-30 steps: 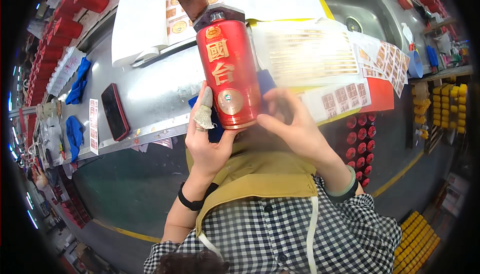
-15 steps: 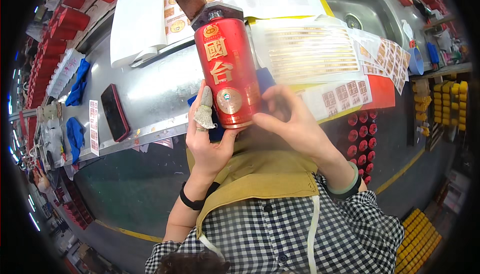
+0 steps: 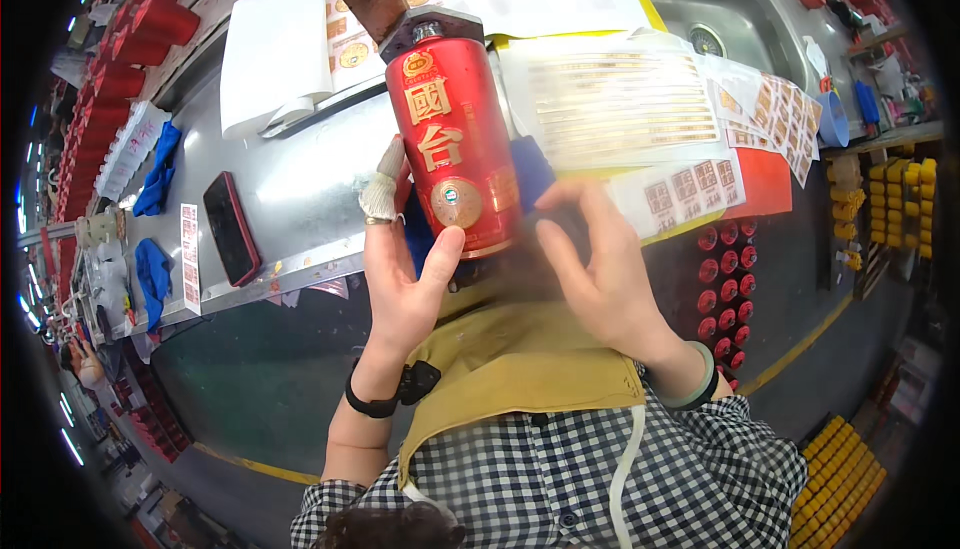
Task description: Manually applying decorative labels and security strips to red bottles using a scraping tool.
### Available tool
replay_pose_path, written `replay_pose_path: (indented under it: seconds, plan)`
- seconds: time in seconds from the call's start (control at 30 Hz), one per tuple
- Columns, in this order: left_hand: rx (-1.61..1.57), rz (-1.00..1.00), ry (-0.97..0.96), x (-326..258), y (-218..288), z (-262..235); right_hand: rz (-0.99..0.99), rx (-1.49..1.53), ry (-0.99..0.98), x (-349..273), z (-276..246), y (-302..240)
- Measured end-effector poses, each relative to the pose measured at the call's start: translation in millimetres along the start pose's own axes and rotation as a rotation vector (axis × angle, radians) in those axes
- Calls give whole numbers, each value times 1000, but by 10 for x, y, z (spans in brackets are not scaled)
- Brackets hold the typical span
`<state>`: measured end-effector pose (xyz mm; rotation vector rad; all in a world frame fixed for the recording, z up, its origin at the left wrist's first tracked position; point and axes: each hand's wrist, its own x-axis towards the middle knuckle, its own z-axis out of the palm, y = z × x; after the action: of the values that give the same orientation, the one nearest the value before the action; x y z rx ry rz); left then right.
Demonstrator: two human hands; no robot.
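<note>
A red bottle [image 3: 468,139] with gold lettering and a round gold seal lies in front of me, its dark neck against a metal holder [image 3: 435,24]. My left hand [image 3: 400,274] is at the bottle's lower left side, fingers stretched and thumb apart, the thumb overlapping its base edge. One of its fingers wears a pale knitted cover [image 3: 378,197]. To the right of the base, my right hand [image 3: 605,274] is off the bottle, with thumb and fingers apart and slightly blurred. Blue material [image 3: 532,169] shows behind the bottle.
Sticker sheets [image 3: 625,99] lie right of the bottle, beside a steel sink [image 3: 710,14]. On the left are a phone [image 3: 232,229], a label strip [image 3: 190,259], blue cloths [image 3: 152,279] and white paper [image 3: 275,59]. Red-topped bottles [image 3: 727,289] stand below the bench.
My right hand has drawn back from the bottle's base to the right. My left hand has loosened and shifted slightly left, its fingers straighter. The bottle has turned slightly.
</note>
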<state>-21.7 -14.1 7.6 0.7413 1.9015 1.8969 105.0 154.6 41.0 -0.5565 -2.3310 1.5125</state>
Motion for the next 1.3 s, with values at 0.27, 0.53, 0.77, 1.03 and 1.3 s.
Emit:
replay_pose_path:
  seconds: [0.27, 0.53, 0.77, 1.03, 1.3]
  plan:
    - [-81, -65, 8, 71, 111, 73, 43, 25, 30, 3, 55, -34]
    - [-104, -90, 41, 147, 123, 139, 87, 36, 70, 58, 141, -40]
    - [-67, -90, 51, 157, 117, 135, 127, 86, 21, 89, 113, -44]
    - [-89, -107, 51, 154, 132, 148, 136, 97, 14, 85, 111, -43]
    - [-12, -116, 53, 154, 158, 187, 160, 123, 6, 46, 109, 4]
